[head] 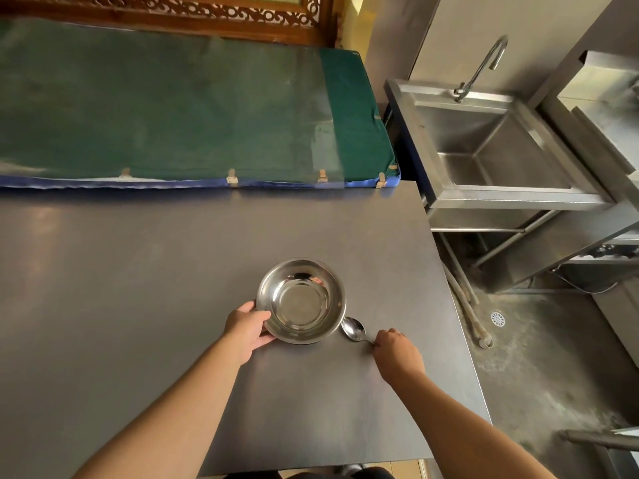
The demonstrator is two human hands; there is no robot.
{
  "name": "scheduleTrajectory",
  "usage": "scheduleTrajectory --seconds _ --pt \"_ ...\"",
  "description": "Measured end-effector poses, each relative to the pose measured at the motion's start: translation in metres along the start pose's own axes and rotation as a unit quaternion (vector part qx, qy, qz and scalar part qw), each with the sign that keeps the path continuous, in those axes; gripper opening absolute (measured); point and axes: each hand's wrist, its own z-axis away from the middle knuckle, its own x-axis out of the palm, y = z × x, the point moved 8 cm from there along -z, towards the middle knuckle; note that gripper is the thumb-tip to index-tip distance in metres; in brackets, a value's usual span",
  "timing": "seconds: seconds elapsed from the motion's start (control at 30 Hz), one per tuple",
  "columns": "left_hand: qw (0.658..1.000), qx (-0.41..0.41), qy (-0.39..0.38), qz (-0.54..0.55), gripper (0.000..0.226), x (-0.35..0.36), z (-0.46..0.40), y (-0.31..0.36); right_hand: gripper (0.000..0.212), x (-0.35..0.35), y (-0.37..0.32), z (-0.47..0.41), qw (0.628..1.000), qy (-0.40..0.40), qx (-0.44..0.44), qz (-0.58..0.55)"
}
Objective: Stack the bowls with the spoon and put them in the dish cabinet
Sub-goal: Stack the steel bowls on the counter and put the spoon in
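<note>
Bowl (pixel 301 301) in left grip (pixel 248 328); spoon (pixel 354 329) in right grip (pixel 397 352).

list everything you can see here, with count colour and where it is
bowl: one visible (could be a nested stack, cannot tell), shiny steel, upright on the table near its front right
spoon: one, steel, lying on the table just right of the bowl, bowl end toward it
table: one, dark grey, fills the foreground
padded mat: one, green with blue edge, behind the table
carved wooden panel: one, brown, top edge
sink: one, stainless steel, right of the table
faucet: one, steel, at the sink's back
floor drain: one, white, floor at right
left hand: grips the bowl's left rim
right hand: pinches the spoon's handle
</note>
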Motion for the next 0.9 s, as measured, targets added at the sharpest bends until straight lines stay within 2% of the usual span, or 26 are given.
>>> scheduleTrajectory --seconds 0.23,0.47,0.6,0.73,0.8,0.9 --pt "1.000 -0.001 -0.013 0.011 0.044 -0.004 -0.005 0.007 0.017 -0.049 0.002 -0.012 0.998 0.043 0.042 -0.029" --pt "0.999 -0.001 -0.027 0.020 0.043 -0.003 -0.005 0.011 0.013 -0.092 -0.065 -0.022 0.996 0.071 -0.038 -0.030" --pt "0.999 0.003 -0.028 0.029 0.043 -0.006 -0.008 0.017 0.014 -0.083 -0.109 -0.024 0.994 0.059 -0.093 -0.012" --pt "0.999 0.010 -0.028 0.044 0.036 -0.008 -0.010 0.025 0.023 -0.064 -0.136 -0.027 0.994 0.035 -0.108 0.005" --pt "0.998 0.011 -0.027 0.053 0.033 -0.009 -0.009 0.028 0.021 -0.054 -0.146 -0.029 0.993 0.020 -0.113 0.022" --pt "0.998 0.007 -0.033 0.050 0.015 -0.008 -0.008 0.031 0.022 -0.043 -0.156 -0.032 0.993 0.002 -0.113 0.043"
